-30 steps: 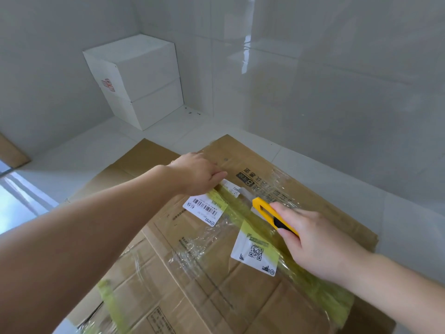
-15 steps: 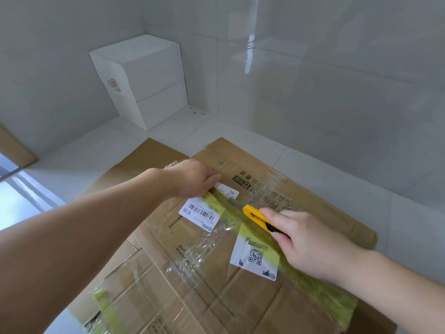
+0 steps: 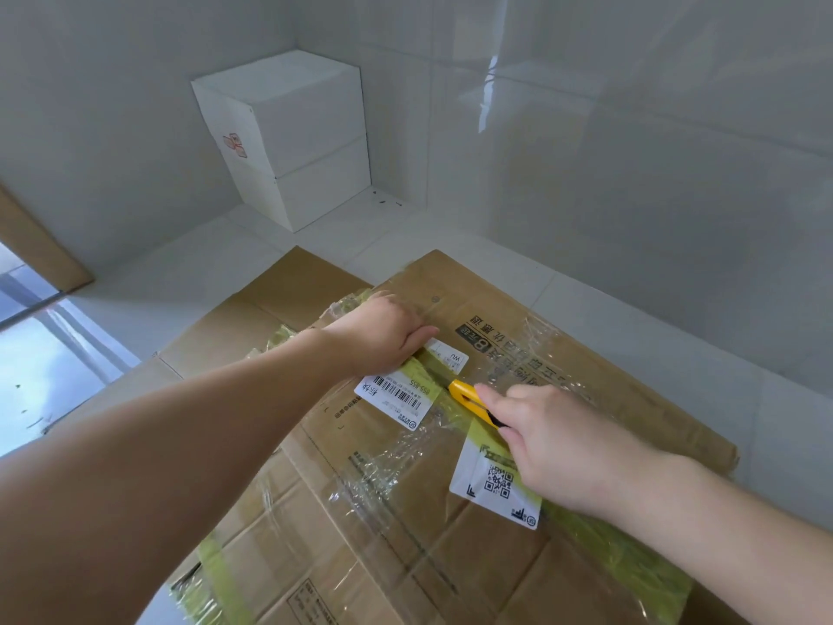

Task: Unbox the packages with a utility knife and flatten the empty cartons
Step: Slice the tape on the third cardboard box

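So we're mid-slice on the big brown carton point(image 3: 450, 512) filling the lower middle of the frame, lying on the floor. Our right hand point(image 3: 568, 448) is wrapped around the yellow utility knife point(image 3: 471, 396), tip on the yellow-green tape seam point(image 3: 631, 552) just beside the barcode label point(image 3: 396, 394). Our left hand point(image 3: 383, 338) presses down on the carton further up the seam, fingers fairly straight. Probably best to keep the blade shallow, follow the seam, and keep that left hand out of the blade's line. White box point(image 3: 288, 133) sits upper left, untouched.
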Action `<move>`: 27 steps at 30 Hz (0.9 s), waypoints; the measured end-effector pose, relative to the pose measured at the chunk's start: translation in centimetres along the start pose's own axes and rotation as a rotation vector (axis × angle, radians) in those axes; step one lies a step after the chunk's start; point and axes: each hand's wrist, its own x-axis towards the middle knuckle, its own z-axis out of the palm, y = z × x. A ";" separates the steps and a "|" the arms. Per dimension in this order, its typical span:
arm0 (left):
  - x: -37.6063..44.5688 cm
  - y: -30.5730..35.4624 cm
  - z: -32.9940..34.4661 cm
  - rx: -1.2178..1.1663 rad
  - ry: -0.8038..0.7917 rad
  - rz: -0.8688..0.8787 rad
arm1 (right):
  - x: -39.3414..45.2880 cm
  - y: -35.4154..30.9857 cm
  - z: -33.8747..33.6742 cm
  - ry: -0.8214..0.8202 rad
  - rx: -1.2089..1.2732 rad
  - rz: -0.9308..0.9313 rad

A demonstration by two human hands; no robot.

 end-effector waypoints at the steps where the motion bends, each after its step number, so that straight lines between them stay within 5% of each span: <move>1: 0.1 0.1 0.1 0.011 -0.006 0.007 | -0.5 0.1 0.0 -0.013 -0.016 0.010; 27: 0.8 -0.2 0.7 0.068 -0.048 -0.014 | -4.8 -0.2 0.4 -0.004 -0.052 0.095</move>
